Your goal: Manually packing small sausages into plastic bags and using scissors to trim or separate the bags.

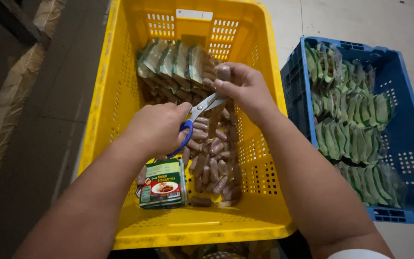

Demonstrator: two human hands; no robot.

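My left hand (156, 127) grips blue-handled scissors (202, 108) over a yellow plastic crate (120, 86). The blades point up-right toward my right hand (247, 88), which pinches a sausage (223, 72) at the top of a string of brown sausages hanging down. A heap of loose sausages (214, 163) lies on the crate floor below both hands. A row of green sealed packets (173, 62) leans at the far end of the crate. A small stack of flat green packets (163, 184) lies near the crate's front.
A blue plastic crate (410, 144) stands to the right, filled with rows of green packets (350, 110). Pale floor tiles (360, 19) lie beyond it. A dark floor and cardboard edge (5, 105) run along the left.
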